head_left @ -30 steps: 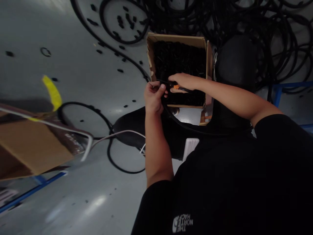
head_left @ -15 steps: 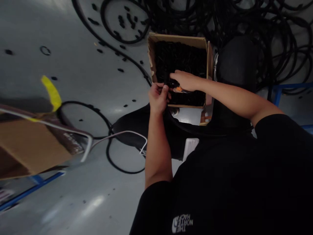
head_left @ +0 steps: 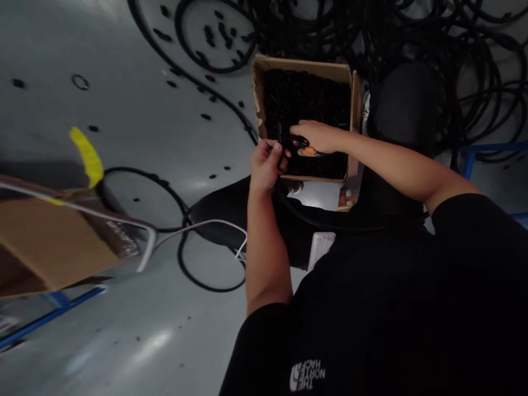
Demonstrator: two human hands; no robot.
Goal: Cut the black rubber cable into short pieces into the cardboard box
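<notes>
Over the open cardboard box (head_left: 305, 63), my left hand (head_left: 266, 165) is closed, thumb and fingers pinching a dark cable (head_left: 299, 212) that curves away beneath my forearm and across my lap. My right hand (head_left: 317, 136) wraps around pliers (head_left: 310, 149) with black and orange handles. Their jaws point at my left fingertips; dark shapes there blend together, so I cannot tell whether they touch the cable. Many small black pieces (head_left: 307, 96) fill the box under both hands.
Piled black cable coils (head_left: 482, 82) lie on the floor beyond and right of the box. Small black bits are scattered over the grey floor (head_left: 136, 121). At left stand another carton (head_left: 61, 242), a yellow strip (head_left: 87, 157) and a blue frame (head_left: 53, 319). A white object (head_left: 322, 247) lies by my lap.
The view has shifted very slightly. Both hands stay together over the box, with the right hand barely farther from the left and its pliers turned a little.
</notes>
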